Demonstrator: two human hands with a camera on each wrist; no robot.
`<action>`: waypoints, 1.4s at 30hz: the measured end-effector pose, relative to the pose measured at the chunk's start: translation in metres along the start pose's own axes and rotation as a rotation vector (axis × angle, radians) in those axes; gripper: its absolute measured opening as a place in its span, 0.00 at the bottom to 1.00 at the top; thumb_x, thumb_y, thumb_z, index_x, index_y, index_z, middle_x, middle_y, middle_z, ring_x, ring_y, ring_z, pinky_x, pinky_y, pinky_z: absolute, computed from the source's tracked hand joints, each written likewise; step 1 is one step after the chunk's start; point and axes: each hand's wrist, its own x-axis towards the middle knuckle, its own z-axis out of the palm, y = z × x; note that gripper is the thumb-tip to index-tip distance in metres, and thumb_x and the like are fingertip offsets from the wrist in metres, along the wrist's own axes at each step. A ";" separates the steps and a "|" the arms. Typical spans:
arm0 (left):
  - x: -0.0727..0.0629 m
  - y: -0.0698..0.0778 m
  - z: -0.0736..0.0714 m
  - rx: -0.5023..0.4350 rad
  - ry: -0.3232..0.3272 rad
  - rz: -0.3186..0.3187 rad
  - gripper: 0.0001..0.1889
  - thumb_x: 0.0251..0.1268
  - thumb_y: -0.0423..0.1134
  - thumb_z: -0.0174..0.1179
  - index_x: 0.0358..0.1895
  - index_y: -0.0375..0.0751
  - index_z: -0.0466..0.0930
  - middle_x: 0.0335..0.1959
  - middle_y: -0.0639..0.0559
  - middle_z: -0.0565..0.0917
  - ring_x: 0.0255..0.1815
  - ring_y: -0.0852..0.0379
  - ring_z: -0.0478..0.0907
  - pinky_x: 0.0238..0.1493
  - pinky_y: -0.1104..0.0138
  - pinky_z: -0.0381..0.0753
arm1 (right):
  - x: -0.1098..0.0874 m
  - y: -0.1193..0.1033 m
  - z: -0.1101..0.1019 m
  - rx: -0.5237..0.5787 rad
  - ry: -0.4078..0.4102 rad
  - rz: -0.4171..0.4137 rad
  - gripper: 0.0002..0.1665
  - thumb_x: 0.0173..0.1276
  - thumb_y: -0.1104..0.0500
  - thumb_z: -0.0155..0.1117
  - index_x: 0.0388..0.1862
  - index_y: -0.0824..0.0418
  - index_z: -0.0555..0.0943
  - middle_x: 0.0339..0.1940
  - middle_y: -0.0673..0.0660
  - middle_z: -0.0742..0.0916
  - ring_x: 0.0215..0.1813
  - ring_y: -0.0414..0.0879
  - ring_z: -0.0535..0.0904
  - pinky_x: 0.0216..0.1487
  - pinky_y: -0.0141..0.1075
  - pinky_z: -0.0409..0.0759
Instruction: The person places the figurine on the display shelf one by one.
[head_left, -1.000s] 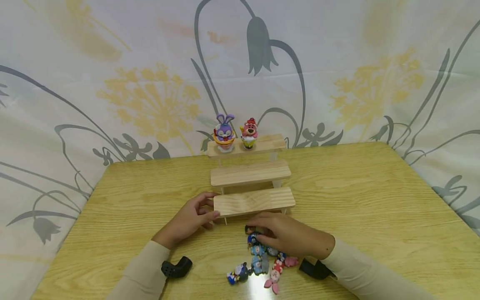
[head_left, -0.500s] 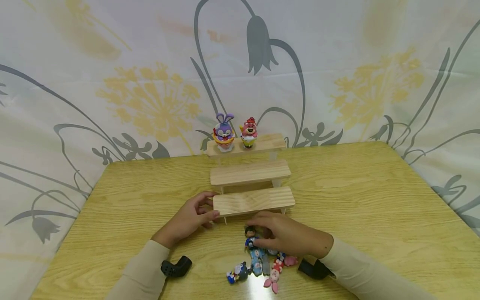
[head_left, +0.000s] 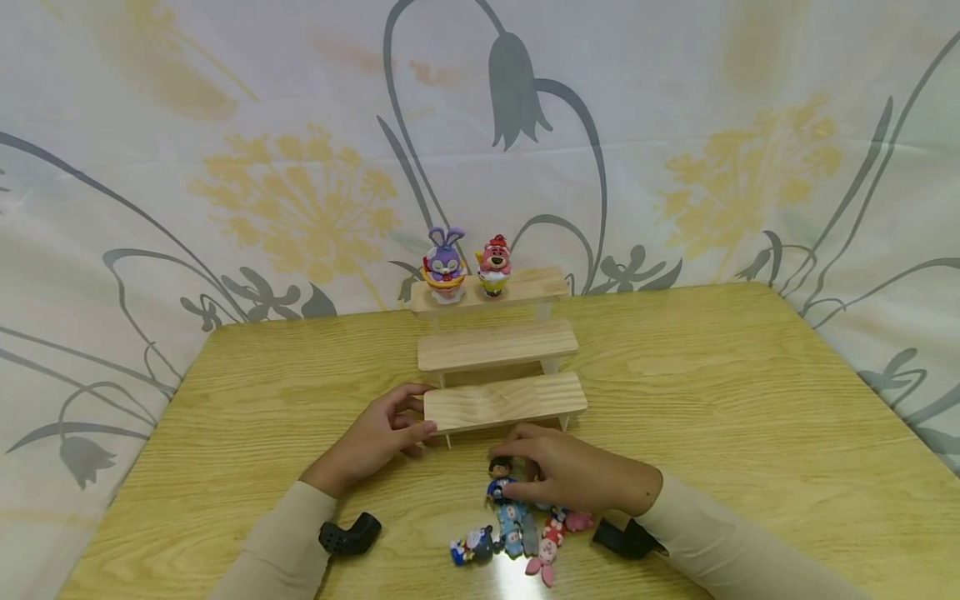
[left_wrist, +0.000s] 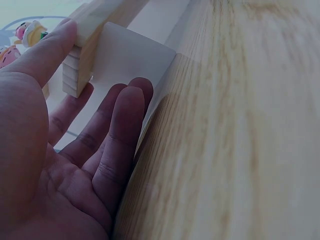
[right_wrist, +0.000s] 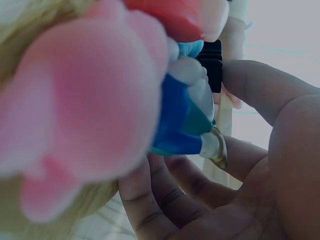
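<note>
A three-tier wooden display shelf [head_left: 506, 402] stands mid-table. At its lowest board's left end my left hand [head_left: 390, 429] holds on, thumb on top in the left wrist view and fingers curled beside and below the board end [left_wrist: 75, 75]. My right hand [head_left: 573, 467] pinches a small dark-haired toy figure [head_left: 499, 472] in a blue jacket, just in front of the shelf. In the right wrist view the thumb is against a black part of it [right_wrist: 212, 70]. A large pink figure [right_wrist: 90, 90] and a blue-dressed one [right_wrist: 175, 120] hide much of that view.
Near the right hand lie light blue figures [head_left: 512, 529], a red-and-pink long-eared figure [head_left: 550, 546], a pink piece [head_left: 579, 522] and a dark-headed figure [head_left: 474, 547]. A purple rabbit figure [head_left: 445, 268] and a pink bear figure [head_left: 494, 263] stand on the top board.
The dark-haired figure has turned in my right fingers, so its face and blue jacket now show. My left hand has stayed at the shelf. The head view has shifted slightly.
</note>
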 end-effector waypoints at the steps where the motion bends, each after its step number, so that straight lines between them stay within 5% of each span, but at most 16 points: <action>1: 0.000 0.000 0.000 -0.001 0.000 0.002 0.33 0.73 0.44 0.61 0.74 0.37 0.60 0.61 0.33 0.71 0.48 0.49 0.84 0.42 0.61 0.86 | 0.000 0.000 0.000 0.001 0.000 0.006 0.30 0.74 0.46 0.62 0.70 0.59 0.74 0.56 0.51 0.78 0.36 0.32 0.74 0.37 0.26 0.78; 18: 0.001 -0.001 0.000 -0.012 -0.006 0.013 0.32 0.73 0.43 0.61 0.74 0.37 0.60 0.60 0.32 0.73 0.48 0.51 0.84 0.41 0.61 0.86 | 0.001 -0.001 0.001 0.005 0.006 0.011 0.30 0.71 0.44 0.66 0.67 0.54 0.74 0.58 0.48 0.81 0.41 0.33 0.76 0.42 0.27 0.77; 28: 0.001 -0.002 0.001 -0.001 0.001 0.005 0.32 0.72 0.44 0.61 0.74 0.40 0.61 0.60 0.35 0.73 0.46 0.55 0.84 0.42 0.60 0.86 | 0.000 -0.005 0.002 0.108 -0.029 0.036 0.30 0.71 0.49 0.67 0.69 0.51 0.71 0.56 0.46 0.84 0.50 0.32 0.81 0.50 0.30 0.81; 42: 0.001 -0.003 0.002 -0.009 0.000 0.010 0.32 0.73 0.44 0.61 0.74 0.41 0.61 0.60 0.35 0.73 0.49 0.52 0.83 0.43 0.59 0.86 | 0.000 -0.007 0.003 0.142 -0.034 -0.004 0.29 0.70 0.55 0.68 0.68 0.52 0.72 0.49 0.44 0.84 0.48 0.31 0.80 0.50 0.28 0.81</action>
